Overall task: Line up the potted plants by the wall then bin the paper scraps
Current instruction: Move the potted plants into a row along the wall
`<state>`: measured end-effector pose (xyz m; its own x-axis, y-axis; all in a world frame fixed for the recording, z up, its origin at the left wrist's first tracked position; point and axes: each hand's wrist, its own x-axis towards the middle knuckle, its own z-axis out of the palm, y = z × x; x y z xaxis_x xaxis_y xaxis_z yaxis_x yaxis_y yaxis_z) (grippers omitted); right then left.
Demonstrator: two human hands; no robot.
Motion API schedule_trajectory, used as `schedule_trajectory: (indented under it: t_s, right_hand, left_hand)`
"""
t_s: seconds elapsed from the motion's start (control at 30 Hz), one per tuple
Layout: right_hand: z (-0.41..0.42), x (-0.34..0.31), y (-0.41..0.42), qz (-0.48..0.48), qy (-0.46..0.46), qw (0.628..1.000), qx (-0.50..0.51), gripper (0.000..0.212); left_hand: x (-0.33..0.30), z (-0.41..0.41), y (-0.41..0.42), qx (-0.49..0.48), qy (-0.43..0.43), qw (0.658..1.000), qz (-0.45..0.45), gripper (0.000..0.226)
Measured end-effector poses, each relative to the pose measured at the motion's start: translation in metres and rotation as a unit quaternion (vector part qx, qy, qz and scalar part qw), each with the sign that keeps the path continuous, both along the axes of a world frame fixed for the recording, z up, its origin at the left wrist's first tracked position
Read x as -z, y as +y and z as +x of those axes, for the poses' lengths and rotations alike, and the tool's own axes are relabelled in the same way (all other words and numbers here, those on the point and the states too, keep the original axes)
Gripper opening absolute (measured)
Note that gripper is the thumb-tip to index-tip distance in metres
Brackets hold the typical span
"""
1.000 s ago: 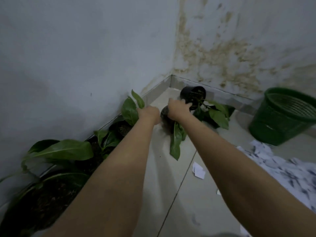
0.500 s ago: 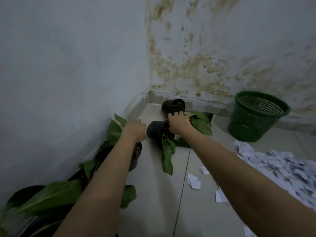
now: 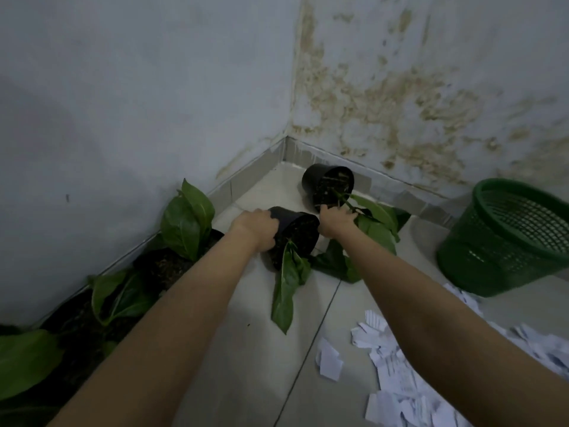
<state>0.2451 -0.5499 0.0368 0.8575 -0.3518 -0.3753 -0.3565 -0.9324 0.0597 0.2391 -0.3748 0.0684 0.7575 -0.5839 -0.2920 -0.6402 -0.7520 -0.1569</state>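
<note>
1. The left wall is plain grey-white; the far wall meets it in a corner and carries brown-yellow stains.
2. The tiled floor is pale, with a dark grout line running toward the corner.
3. A row of potted plants with broad green leaves stands against the foot of the left wall, reaching from the lower left edge toward the corner.
4. A green mesh waste basket stands at the right, near the far wall and tilted in this wide view.
5. White paper scraps lie scattered on the floor at lower right, just in front of the basket.
6. A near black pot lies tipped on its side, soil showing, its long leaf flat on the floor.
7. A far black pot lies tipped too, close to the corner, its leaves spilling right.
8. The left hand grips the near pot's side, fingers curled round it.
9. The right hand sits between the two pots at the far plant's stems; whether its fingers grip them I cannot tell.
</note>
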Motion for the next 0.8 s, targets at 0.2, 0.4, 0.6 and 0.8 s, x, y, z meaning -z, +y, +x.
schedule_trajectory:
  t_s: [0.2, 0.4, 0.6, 0.8]
  right_hand:
    - [0.023, 0.042, -0.001, 0.096, -0.029, 0.995, -0.008, 0.043]
    - [0.019, 0.059, -0.013, 0.147, -0.075, 0.986, 0.019, 0.047]
    - [0.022, 0.068, 0.005, 0.234, -0.127, 0.963, 0.046, 0.062]
    - [0.01, 0.061, 0.017, 0.232, -0.13, 0.964, 0.009, 0.069]
  left_hand:
    - [0.025, 0.009, -0.002, -0.04, 0.05, 0.998, 0.002, 0.045]
    - [0.058, 0.019, -0.042, -0.119, 0.088, 0.985, -0.083, 0.056]
    - [0.089, 0.017, -0.056, -0.169, 0.006, 0.977, -0.127, 0.046]
    - [0.097, 0.014, -0.046, -0.224, 0.023, 0.955, -0.192, 0.046]
